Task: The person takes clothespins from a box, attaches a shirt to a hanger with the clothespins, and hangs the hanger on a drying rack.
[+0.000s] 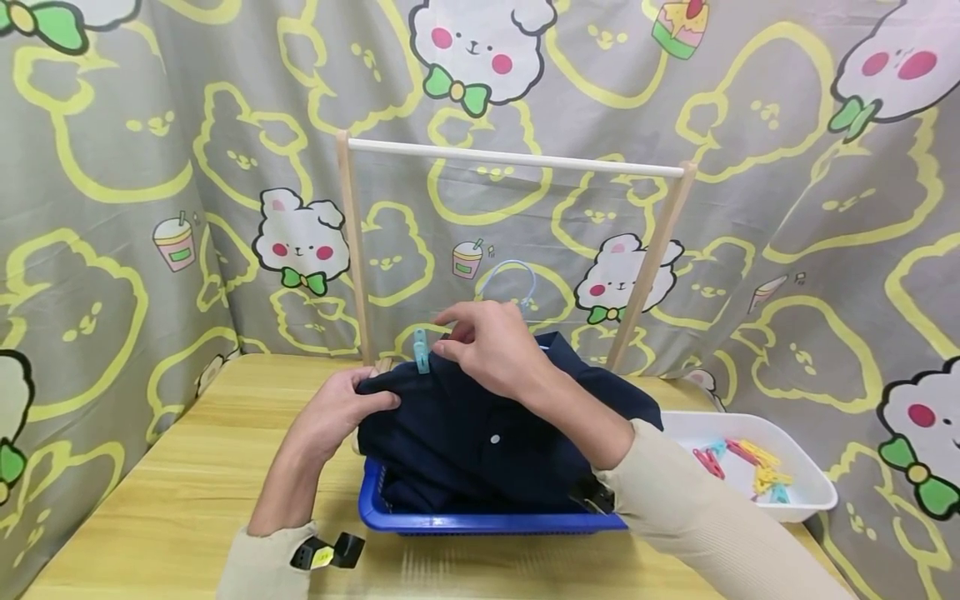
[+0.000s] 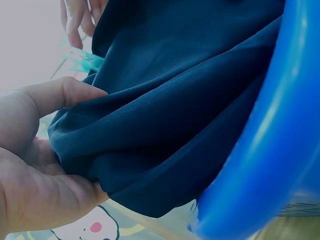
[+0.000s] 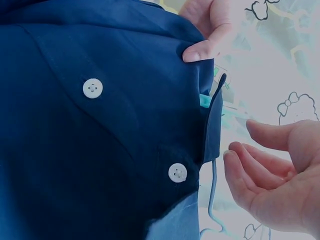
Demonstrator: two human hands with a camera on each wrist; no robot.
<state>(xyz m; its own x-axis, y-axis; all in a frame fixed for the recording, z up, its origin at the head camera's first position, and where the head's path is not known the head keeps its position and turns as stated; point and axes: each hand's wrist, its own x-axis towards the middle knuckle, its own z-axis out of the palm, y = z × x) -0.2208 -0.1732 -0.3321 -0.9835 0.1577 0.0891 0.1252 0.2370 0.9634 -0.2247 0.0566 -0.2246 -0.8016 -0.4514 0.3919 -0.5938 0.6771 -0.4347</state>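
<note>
Nearest, both cream sleeves reach forward over the wooden table (image 1: 172,492). The left hand (image 1: 341,412) comes in from the left with thumb on top and fingers curled beneath, pinching the shoulder edge of a navy button shirt (image 1: 480,417) that lies heaped over the blue basket (image 1: 480,521). The right forearm crosses above the shirt, wrist bent, and the right hand (image 1: 487,337) hovers at the collar with fingers loosely curved and spread, holding nothing, fingertips just beside a teal clothespin (image 1: 422,350) clipped on the shirt's upper edge. A light blue hanger (image 1: 510,279) hook rises behind that hand. To the right sits a white tray (image 1: 802,492) of coloured pegs. Beyond stands the wooden rail (image 1: 517,158) before the cartoon curtain (image 1: 150,167)
</note>
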